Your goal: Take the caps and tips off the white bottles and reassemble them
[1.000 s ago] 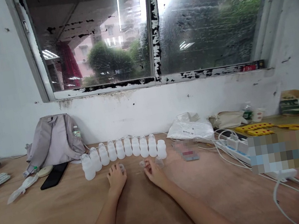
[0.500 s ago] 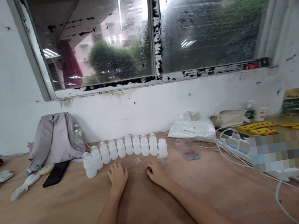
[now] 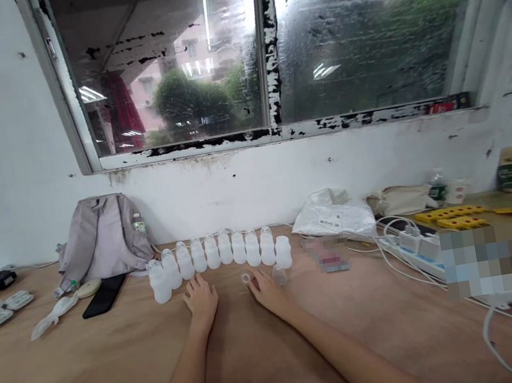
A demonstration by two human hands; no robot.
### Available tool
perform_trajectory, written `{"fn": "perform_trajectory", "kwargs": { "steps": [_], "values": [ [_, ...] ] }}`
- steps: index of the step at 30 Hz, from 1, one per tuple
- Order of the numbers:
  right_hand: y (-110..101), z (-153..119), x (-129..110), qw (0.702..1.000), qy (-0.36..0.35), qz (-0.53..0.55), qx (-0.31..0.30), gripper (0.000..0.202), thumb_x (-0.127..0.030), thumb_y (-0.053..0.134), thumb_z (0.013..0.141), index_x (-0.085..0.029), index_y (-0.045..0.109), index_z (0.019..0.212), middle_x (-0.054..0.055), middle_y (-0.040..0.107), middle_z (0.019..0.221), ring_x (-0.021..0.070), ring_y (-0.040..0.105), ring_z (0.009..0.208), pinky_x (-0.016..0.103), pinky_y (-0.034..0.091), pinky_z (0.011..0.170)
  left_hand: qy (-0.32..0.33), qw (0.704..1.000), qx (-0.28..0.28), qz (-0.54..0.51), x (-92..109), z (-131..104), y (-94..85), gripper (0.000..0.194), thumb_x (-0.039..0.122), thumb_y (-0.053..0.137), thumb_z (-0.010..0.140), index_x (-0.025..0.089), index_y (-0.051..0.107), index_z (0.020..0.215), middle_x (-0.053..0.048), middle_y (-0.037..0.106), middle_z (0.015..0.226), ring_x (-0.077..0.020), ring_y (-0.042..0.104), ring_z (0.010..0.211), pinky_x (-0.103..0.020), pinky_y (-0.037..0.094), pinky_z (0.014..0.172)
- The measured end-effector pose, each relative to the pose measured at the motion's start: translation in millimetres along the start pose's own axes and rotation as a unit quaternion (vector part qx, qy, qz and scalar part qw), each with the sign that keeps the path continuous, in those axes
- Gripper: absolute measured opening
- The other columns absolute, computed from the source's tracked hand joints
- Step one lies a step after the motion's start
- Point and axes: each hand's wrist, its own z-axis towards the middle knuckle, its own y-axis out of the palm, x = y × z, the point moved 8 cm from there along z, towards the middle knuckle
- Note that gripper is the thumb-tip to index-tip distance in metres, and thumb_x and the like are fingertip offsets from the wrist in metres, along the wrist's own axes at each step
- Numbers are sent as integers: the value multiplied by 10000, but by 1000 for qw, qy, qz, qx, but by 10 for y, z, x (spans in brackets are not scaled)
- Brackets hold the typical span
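Observation:
Several frosted white baby bottles (image 3: 225,249) stand upright in an arc. Most wear clear domed caps, but the rightmost bottle (image 3: 283,253) has no dome over it. My left hand (image 3: 202,300) rests on the table in front of the arc, palm down, fingers spread, holding nothing. Across from it, the fingers of my right hand (image 3: 265,288) are bent around the edge of a small clear bottle nipple (image 3: 245,278), whose round rim faces me. A clear domed cap (image 3: 279,275) lies just beyond the right hand's knuckles, below the rightmost bottle.
A grey backpack (image 3: 103,238), a black phone (image 3: 103,296) and a clear plastic wrapper (image 3: 52,315) lie to the left. Right of the bottles are a white plastic bag (image 3: 335,214), a blurred packet (image 3: 332,257) and a power strip (image 3: 421,249) with loose white cables.
My right fingers have reached forward to the nipple, which has tipped and turned its rim toward me. The left hand stays nearly in place. The view has shifted slightly.

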Motion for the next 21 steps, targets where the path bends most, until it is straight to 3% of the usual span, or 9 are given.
{"fn": "perform_trajectory", "kwargs": {
  "steps": [6,11,16,21],
  "values": [
    [4,168,-67,999,12,-40,14,189,-124,392,802,-168,565,864,73,554,936,167,547,848,276,413,760,-16,1000,-6,-3,-99,58,44,385,270,390,775,120,452,1125,-152,506,1072,-280,422,1023,-425,334,810],
    [-104,114,-152,996,-27,-16,79,217,-145,345,837,-189,540,922,58,536,978,156,529,876,272,411,754,-13,1000,-27,0,-81,54,42,327,246,383,781,137,480,1074,-144,524,1061,-273,417,1037,-421,322,826],
    [95,85,-193,995,-66,-70,-25,176,-94,435,756,-166,576,831,69,569,902,177,529,850,290,402,774,-11,1000,-23,1,-74,38,22,339,244,378,786,147,470,1098,-140,528,1072,-270,417,1042,-423,315,839],
    [76,52,-167,996,-52,-71,-13,197,-67,441,726,-166,585,816,62,575,874,167,531,793,277,399,736,-4,1000,-20,-8,-77,41,44,330,242,374,786,142,482,1081,-143,528,1069,-270,423,1027,-426,318,832]
  ]
}}
